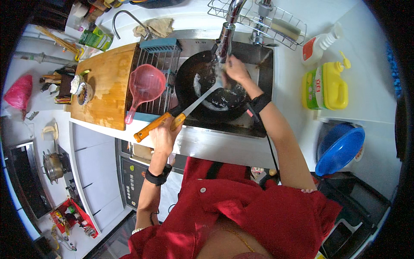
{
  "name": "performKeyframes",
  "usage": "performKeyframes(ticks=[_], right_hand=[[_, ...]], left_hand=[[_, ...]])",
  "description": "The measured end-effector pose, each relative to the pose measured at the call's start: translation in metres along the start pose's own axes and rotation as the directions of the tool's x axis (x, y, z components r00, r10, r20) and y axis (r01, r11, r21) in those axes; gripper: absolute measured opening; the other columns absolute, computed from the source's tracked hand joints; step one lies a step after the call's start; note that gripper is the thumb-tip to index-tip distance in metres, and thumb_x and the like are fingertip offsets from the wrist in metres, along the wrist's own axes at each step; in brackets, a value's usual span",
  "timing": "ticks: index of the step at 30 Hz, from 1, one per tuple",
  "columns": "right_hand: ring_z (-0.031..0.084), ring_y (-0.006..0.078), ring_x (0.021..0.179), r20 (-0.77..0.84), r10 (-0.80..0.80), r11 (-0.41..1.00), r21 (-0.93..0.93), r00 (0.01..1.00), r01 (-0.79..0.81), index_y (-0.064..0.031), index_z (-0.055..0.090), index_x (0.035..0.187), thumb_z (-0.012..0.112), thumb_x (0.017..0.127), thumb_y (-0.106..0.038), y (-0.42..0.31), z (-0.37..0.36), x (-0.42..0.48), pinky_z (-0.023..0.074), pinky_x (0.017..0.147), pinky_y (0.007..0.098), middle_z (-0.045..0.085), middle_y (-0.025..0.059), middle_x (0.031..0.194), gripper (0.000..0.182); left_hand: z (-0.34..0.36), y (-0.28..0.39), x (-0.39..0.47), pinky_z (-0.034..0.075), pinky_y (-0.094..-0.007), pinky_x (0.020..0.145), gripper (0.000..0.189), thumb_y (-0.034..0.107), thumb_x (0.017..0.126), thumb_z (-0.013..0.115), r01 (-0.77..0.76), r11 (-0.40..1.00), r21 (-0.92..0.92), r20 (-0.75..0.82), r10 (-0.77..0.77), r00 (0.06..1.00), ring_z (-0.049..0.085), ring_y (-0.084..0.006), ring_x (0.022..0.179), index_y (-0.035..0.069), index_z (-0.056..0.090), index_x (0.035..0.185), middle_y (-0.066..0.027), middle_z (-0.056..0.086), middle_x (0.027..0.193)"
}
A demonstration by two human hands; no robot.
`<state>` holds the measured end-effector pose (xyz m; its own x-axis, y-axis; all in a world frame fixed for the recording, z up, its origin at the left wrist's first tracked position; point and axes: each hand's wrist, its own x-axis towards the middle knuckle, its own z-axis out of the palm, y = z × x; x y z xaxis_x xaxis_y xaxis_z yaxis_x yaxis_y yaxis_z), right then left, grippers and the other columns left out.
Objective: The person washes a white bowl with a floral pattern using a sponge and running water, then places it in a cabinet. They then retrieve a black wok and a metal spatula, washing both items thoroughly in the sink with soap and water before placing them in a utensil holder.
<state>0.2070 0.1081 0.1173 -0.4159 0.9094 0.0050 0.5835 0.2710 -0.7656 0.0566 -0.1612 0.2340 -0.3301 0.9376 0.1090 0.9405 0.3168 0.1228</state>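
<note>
My left hand (pixel 165 136) is closed around the wooden handle of a metal spatula (pixel 203 98). Beside that handle, also at my left hand, runs the wok's wooden handle (pixel 151 129). The black wok (pixel 190 94) sits in the sink, with white suds and water in it. Over the wok, my right hand (pixel 238 69) is at the spatula's head, just below the chrome faucet (pixel 224 42). Motion blur and running water hide its fingertips; a brownish blur shows beneath them, and I cannot tell what it holds.
Left of the wok, a pink ladle (pixel 147 82) rests on a drying rack (pixel 171 64) beside a wooden cutting board (pixel 106 87). On the right stand a yellow detergent jug (pixel 334 87), a white bottle (pixel 320 45) and a blue basin (pixel 341 150). A wire shelf (pixel 245 21) is behind the faucet.
</note>
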Motion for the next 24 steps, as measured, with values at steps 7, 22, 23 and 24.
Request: performKeyframes(ticks=[7,22,23,24], right_hand=[[0.050,0.0348,0.074,-0.015,-0.100,0.994,0.045,0.995,0.101,-0.0083,0.050,0.088,0.046,0.079,-0.030,-0.019,0.002,-0.030,0.0404,0.063,0.0419,0.053,0.0173,0.076,0.023],[0.051,0.0337,0.086,0.099,0.059,0.998,-0.001,0.993,-0.059,-0.0052,0.049,0.096,0.044,0.077,-0.023,-0.008,-0.015,0.005,0.0410,0.073,0.0415,0.055,0.0170,0.093,0.026],[0.051,0.0343,0.086,0.073,0.052,0.999,-0.005,0.996,-0.051,-0.0051,0.049,0.096,0.044,0.077,-0.022,-0.010,-0.015,0.005,0.0409,0.073,0.0420,0.055,0.0175,0.092,0.026],[0.051,0.0350,0.085,0.042,0.024,1.000,-0.016,0.999,-0.023,-0.0051,0.048,0.096,0.044,0.077,-0.022,-0.009,-0.015,0.006,0.0409,0.072,0.0423,0.054,0.0179,0.091,0.026]], left_hand=[[0.010,0.002,0.009,0.044,-0.0324,0.049,0.025,0.030,0.067,0.064,0.047,0.999,0.016,0.050,-0.048,0.998,0.056,-0.0260,0.054,0.009,0.060,0.079,-0.0112,0.058,0.064],[0.002,-0.004,0.003,0.042,-0.0321,0.045,0.025,0.028,0.064,0.066,-0.064,0.996,0.062,-0.042,0.067,0.997,0.055,-0.0219,0.050,0.011,0.058,0.081,-0.0067,0.057,0.061],[0.003,-0.003,0.005,0.041,-0.0319,0.044,0.025,0.028,0.064,0.066,-0.062,0.996,0.057,-0.037,0.064,0.997,0.055,-0.0218,0.050,0.011,0.058,0.080,-0.0066,0.057,0.061],[0.003,-0.002,0.007,0.042,-0.0319,0.044,0.024,0.028,0.065,0.065,-0.062,0.997,0.050,-0.042,0.064,0.997,0.055,-0.0222,0.050,0.011,0.057,0.080,-0.0066,0.057,0.062]])
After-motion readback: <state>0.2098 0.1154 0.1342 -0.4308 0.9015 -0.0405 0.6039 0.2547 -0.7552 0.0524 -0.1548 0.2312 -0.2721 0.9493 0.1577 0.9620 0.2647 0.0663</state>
